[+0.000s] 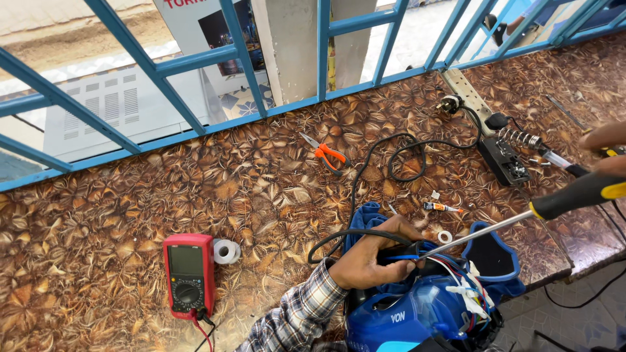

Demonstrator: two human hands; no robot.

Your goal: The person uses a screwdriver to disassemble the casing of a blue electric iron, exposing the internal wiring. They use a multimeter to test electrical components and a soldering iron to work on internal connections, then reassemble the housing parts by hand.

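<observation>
Head view looks down on a patterned brown worktop [130, 215] where the left hand [375, 257] is closed around the black cable end and wiring of an opened blue appliance [417, 316], pinning it against the edge of the worktop so it stays put. The right hand [606, 146] sits at the right edge of the picture, partly cut off; it appears wrapped around the black-and-yellow handle of a long screwdriver [521, 218], whose metal shaft slants down so the tip meets the loose wires just beside the left hand's fingers. A black power cord [398, 156] loops back toward a white power strip [466, 91]. Well apart on the left lies a red multimeter [189, 274] with a white tape roll [226, 251] just beside it. Orange-handled pliers [328, 155] rest near the blue window bars [248, 52], and a soldering iron on its stand [521, 140] sits near the right hand.
</observation>
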